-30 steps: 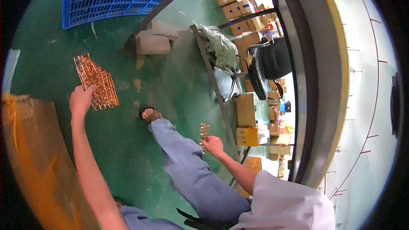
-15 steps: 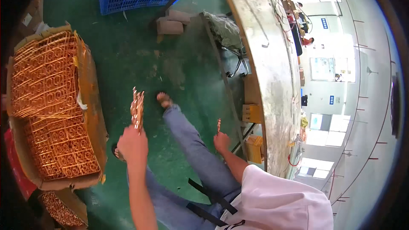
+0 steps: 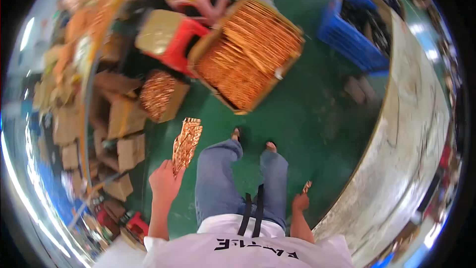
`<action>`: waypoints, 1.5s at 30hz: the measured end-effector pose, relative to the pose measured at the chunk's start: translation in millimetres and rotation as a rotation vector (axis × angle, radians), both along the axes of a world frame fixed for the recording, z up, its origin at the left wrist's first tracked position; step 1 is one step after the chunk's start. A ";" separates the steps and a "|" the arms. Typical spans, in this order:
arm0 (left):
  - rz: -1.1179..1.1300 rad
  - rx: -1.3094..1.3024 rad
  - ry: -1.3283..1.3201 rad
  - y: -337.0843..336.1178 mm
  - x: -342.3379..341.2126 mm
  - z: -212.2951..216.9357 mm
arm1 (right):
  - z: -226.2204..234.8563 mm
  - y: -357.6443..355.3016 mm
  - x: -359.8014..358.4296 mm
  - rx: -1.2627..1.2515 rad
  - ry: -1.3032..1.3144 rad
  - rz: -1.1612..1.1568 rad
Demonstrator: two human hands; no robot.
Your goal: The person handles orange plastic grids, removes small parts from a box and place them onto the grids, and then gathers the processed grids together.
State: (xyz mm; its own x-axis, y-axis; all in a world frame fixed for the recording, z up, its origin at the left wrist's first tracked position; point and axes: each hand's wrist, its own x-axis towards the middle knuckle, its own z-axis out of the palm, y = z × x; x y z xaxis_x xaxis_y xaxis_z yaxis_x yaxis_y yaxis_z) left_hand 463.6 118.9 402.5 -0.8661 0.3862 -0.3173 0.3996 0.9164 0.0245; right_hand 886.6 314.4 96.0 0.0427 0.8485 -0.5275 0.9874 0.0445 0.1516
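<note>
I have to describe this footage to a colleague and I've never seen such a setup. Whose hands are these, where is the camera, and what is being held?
No machine here: these are a person's own bare hands. The view comes from the left of two wide fisheye cameras worn on the head, looking down, so straight edges bend and the person's white shirt shows below.

The left hand holds a flat copper-coloured bundle. The right hand holds a smaller copper-coloured item, too small to make out clearly.

On the green floor, ahead of the feet, stands a large cardboard box full of copper-coloured pieces. A blue crate stands to its right, and a worn, pale tabletop curves along the right side.
</note>
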 end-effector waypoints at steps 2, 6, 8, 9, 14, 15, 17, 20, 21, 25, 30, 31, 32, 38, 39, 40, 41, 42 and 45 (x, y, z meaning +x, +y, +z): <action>0.085 0.186 -0.003 -37.1 -3.1 31.1 | 24.4 5.2 -16.6 -0.010 0.033 0.004; 0.643 0.674 -0.258 -137.7 -19.7 38.9 | 69.5 13.6 -70.7 -0.050 0.101 -0.030; 0.766 0.913 -0.325 -159.0 -37.9 43.2 | 81.1 23.2 -93.7 -0.073 0.151 0.009; 0.958 0.979 -0.359 -174.6 -48.4 49.1 | 85.2 21.8 -102.8 -0.090 0.227 0.069; 1.216 1.151 -0.424 -271.8 -110.2 60.9 | 127.7 -8.7 -170.5 -0.292 0.395 0.232; 1.210 1.173 -0.448 -284.5 -133.4 53.7 | 89.2 1.9 -141.6 -0.147 0.044 0.970; 1.201 1.232 -0.379 -320.7 -164.8 58.5 | 105.8 -27.0 -181.8 -0.417 0.010 0.765; 1.210 1.353 -0.277 -363.4 -203.1 46.4 | 203.5 -92.3 -287.4 -0.262 0.091 0.161; 1.206 1.376 -0.192 -374.6 -220.8 39.7 | 211.5 -92.4 -301.3 -0.403 0.223 0.166; 1.240 1.372 -0.164 -383.4 -318.0 50.1 | 233.0 -94.8 -366.5 -0.519 0.320 0.161; 1.247 1.502 -0.220 -336.5 -496.5 41.1 | 202.4 -60.9 -432.1 -0.672 0.189 0.209; 1.223 1.564 -0.251 -323.9 -527.4 37.5 | 205.3 -55.0 -437.5 -0.684 0.178 0.211; 1.173 1.649 -0.259 -307.5 -577.8 35.1 | 195.7 -42.9 -469.4 -0.682 0.148 0.303; 1.063 1.815 -0.288 -226.7 -801.4 -11.3 | 143.4 33.4 -497.6 -0.677 0.476 0.550; 1.057 1.818 -0.313 -218.7 -825.8 -19.8 | 161.2 32.7 -515.6 -0.697 0.448 0.135; 1.051 1.821 -0.338 -211.4 -847.2 -27.2 | 189.7 24.4 -547.4 -0.692 0.404 -0.278; 1.160 1.854 -0.334 -196.4 -867.5 -38.6 | 194.4 33.4 -542.0 -0.679 0.390 -0.285; 1.178 1.852 -0.325 -202.9 -881.9 -47.5 | 197.6 40.2 -538.4 -0.693 0.304 -0.258; 1.094 1.496 -0.260 -219.9 -897.3 -73.2 | 229.3 35.3 -574.6 -0.657 0.190 -0.067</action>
State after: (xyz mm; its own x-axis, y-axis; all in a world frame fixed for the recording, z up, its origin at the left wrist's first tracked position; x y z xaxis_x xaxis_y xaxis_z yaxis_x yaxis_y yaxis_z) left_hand -433.7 -100.9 329.3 -0.8823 -0.1878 -0.4316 -0.4191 -0.1040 0.9020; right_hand 312.0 349.7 325.4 -0.0601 0.3482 -0.9355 0.9981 0.0058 -0.0620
